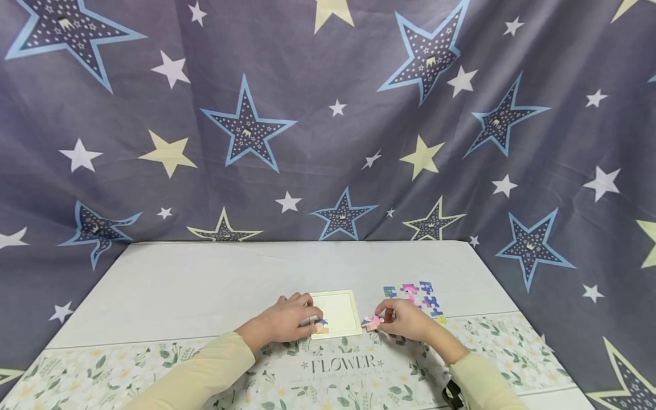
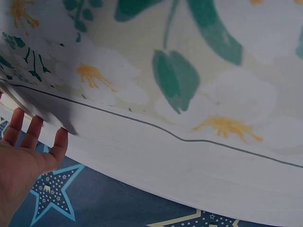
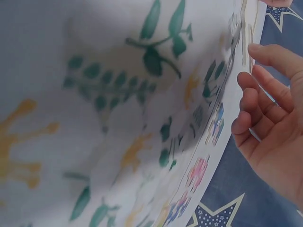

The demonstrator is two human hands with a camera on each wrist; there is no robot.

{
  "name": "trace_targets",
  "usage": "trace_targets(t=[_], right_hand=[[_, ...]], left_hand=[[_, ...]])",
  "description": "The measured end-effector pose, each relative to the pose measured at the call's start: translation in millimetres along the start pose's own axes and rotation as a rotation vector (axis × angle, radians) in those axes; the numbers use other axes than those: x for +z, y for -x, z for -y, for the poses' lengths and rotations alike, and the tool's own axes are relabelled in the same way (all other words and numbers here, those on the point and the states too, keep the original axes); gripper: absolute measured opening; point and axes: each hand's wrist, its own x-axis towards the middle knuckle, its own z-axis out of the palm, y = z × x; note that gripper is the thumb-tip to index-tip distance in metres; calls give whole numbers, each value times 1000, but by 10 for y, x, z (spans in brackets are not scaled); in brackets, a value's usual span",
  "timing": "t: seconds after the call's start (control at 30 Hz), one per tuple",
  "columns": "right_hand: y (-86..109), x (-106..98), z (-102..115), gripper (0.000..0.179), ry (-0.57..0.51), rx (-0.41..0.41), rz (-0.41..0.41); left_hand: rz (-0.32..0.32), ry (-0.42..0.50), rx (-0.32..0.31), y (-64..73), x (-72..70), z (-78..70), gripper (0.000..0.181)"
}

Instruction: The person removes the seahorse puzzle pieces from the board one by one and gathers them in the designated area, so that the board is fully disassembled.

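Observation:
A pale jigsaw tray [image 1: 335, 314] with a raised rim lies flat on the table. My left hand [image 1: 287, 320] grips its left side, thumb and forefinger bent over the rim; that rim is mostly hidden under the hand. Inside the tray's lower left corner, by the left thumb, sits a blue and peach puzzle piece [image 1: 321, 326]. Just right of the tray, my right hand [image 1: 407, 322] pinches a pink puzzle piece [image 1: 373, 323] between thumb and forefinger, low over the table. In the left wrist view, the left fingers [image 2: 33, 130] rest against the tray's edge.
Several loose puzzle pieces [image 1: 410, 290], blue, pink and yellow, lie beyond and right of the right hand. A flower-print strip [image 1: 338, 364] with the word FLOWER crosses the white table [image 1: 215, 285]. A star-patterned curtain [image 1: 287, 114] hangs behind.

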Motion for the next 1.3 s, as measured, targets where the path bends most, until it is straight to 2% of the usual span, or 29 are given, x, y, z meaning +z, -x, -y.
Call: trace_targets(t=[0.37,0.63,0.83,1.13,1.3], right_hand=[[147,-129,-117,20,46,-22,-54],[233,-192,-215,24,-13,2,-25],[301,-241,-288,23,9,-5,-26],[392,-312,-380,25,-11,68,-22],[456,-342,-405,25,-19,81,-40]], left_hand=[[7,-10,-1,-9,23,14,31],[8,-8,-9,-11,18,1,33],[6,-14,-11,-15,22,8,33],[2,-12,-12,-9,17,-5,33],[2,-11,-13,-10,10,-7,33]])
